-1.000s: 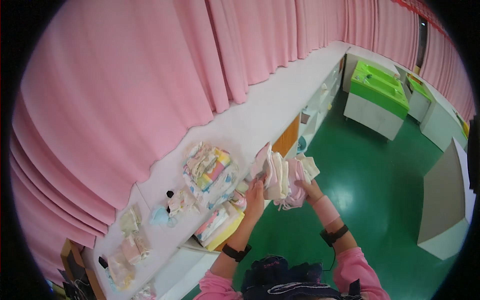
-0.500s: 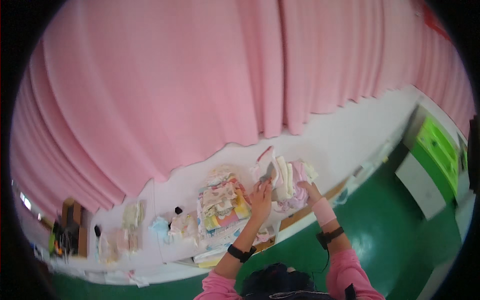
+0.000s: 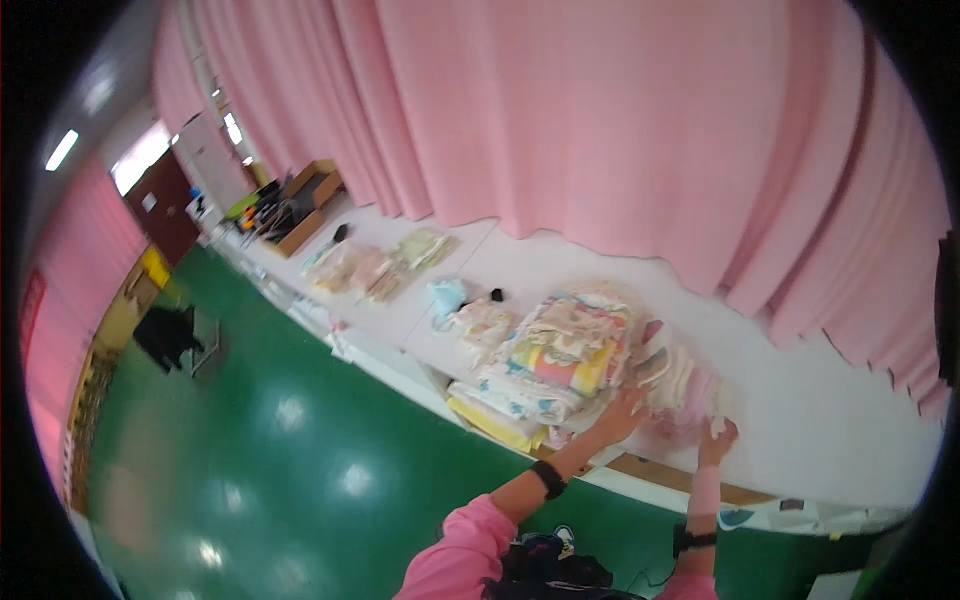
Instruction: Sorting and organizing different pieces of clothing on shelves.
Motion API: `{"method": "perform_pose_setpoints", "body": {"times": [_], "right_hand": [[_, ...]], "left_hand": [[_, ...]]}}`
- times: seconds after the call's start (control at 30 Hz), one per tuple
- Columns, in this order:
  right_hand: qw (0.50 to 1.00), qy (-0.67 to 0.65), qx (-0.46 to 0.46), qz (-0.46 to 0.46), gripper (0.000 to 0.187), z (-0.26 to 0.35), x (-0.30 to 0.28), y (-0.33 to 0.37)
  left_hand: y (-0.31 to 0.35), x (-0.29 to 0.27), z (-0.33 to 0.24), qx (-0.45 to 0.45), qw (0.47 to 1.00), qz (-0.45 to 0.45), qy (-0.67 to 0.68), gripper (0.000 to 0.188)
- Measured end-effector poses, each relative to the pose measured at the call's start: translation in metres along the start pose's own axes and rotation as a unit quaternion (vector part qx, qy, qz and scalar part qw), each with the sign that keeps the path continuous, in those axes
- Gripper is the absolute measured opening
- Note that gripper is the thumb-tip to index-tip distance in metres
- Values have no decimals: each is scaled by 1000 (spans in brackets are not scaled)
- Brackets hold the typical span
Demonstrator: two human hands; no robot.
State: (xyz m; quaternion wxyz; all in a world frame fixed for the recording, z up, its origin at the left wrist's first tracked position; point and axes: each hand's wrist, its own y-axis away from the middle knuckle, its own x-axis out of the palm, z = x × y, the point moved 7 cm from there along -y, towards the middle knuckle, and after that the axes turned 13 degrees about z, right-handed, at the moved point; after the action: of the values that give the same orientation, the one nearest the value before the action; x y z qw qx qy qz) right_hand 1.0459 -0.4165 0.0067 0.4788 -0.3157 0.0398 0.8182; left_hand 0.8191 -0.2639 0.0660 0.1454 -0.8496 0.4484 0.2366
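Note:
A row of folded cloths (image 3: pixel 668 385), white, cream and pink, sits near the front edge of the long white table, between my two hands. My left hand (image 3: pixel 622 415) is at the row's left end, its fingers stretched out toward the white cloth and slightly blurred. At the near right end, beside the pink folds, my right hand (image 3: pixel 718 440) has its fingers bent and apart. Just left of the row rises a stack of folded printed cloths (image 3: pixel 575 335) with yellow, white and floral patterns. Both wrists wear black bands, and my sleeves are pink.
Smaller cloth bundles (image 3: pixel 375 273) and a light blue cloth (image 3: pixel 448 296) are farther left on the white table (image 3: pixel 810 430). An open cardboard box (image 3: pixel 305 215) stands at its far end. Pink curtains (image 3: pixel 600 120) hang behind. A black-draped chair (image 3: pixel 170 335) stands on the green floor (image 3: pixel 290 450).
The view has swung left, bringing more green floor and the room's far end into sight. My hands stay by the row of cloths, and the right hand's fingers look more spread.

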Motion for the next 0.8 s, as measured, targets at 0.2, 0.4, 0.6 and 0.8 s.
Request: {"method": "perform_pose_setpoints", "body": {"times": [0.2, 0.4, 0.6, 0.8], "right_hand": [[949, -195, -65, 241, 32, 135, 21, 108], [813, -268, -119, 503, 36, 226, 179, 268], [689, -267, -122, 663, 37, 347, 283, 408], [635, -193, -114, 739, 29, 407, 390, 490]], "left_hand": [[204, -49, 77, -6, 971, 130, 202, 32], [552, -119, 199, -345, 780, -356, 382, 29], [758, -150, 231, -387, 715, -427, 396, 26], [840, -218, 255, -373, 671, -474, 432, 24]]}}
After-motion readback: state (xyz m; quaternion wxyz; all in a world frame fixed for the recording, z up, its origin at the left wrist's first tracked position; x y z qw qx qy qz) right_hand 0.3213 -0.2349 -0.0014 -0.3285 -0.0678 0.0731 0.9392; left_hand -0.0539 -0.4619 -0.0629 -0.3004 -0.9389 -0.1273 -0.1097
